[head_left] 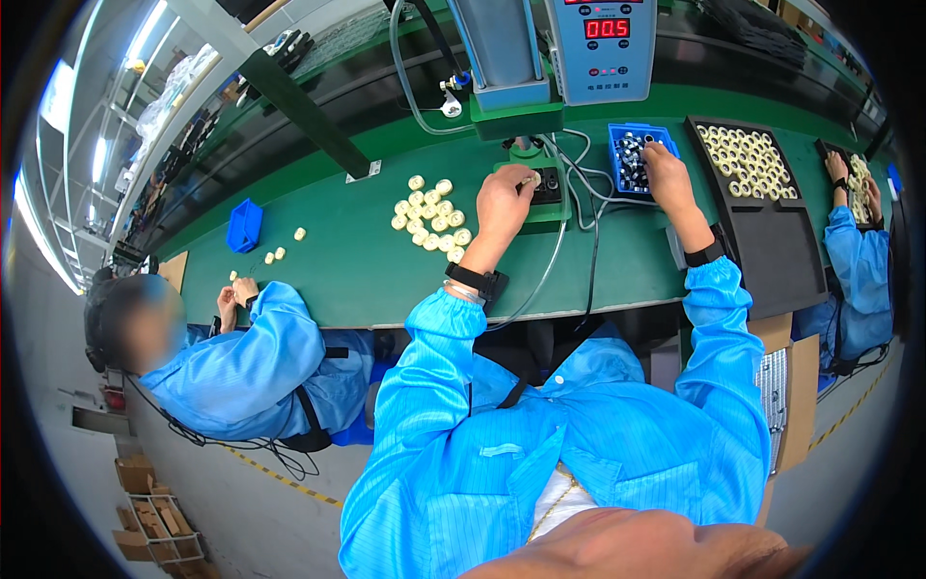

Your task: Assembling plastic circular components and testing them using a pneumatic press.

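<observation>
My left hand [503, 205] is closed, its thumb and fingertips pinching a small cream round part [532, 180] at the black fixture block [549, 187] below the press [516, 116]. Over the blue bin [659, 129], my right hand [667, 176] has its fingertips pressed together on a small metal part [649, 141]. Small black and silver parts [632, 162] fill that bin. To the left of my left hand, several cream round parts [431, 214] lie in a loose group on the green table.
A control box with a red display [607, 48] hangs beside the press. Grey cables [590, 207] cross the green table [367, 280]. At right, a black tray [762, 227] carries rows of cream parts. A co-worker [251, 362] sits at left near a small blue bin [245, 226]; another [857, 261] works far right.
</observation>
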Demonstrator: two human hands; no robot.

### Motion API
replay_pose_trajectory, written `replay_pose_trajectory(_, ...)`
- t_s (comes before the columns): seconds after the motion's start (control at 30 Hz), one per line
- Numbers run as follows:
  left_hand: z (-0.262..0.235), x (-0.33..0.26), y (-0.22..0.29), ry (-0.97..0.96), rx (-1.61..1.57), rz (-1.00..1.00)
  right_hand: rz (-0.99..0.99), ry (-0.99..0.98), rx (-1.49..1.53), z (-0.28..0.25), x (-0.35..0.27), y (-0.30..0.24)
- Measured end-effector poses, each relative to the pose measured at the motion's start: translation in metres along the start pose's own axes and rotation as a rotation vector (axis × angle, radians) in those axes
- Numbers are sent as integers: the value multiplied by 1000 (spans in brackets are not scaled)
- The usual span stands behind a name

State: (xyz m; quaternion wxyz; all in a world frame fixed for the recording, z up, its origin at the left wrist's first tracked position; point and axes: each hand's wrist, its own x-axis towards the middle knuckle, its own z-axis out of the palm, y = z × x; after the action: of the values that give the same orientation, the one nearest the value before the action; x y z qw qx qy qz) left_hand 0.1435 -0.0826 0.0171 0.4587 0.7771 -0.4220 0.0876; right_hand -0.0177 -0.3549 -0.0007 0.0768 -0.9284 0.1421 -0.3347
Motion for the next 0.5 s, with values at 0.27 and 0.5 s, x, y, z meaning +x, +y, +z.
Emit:
replay_pose_trajectory(0.27, -33, -20, 13, 38, 225, 94, 3, 166, 104, -7, 2, -3)
replay_pose_trajectory(0.5, -94, -86, 1, -116, 563, -31, 139, 26, 59, -10, 8, 0)
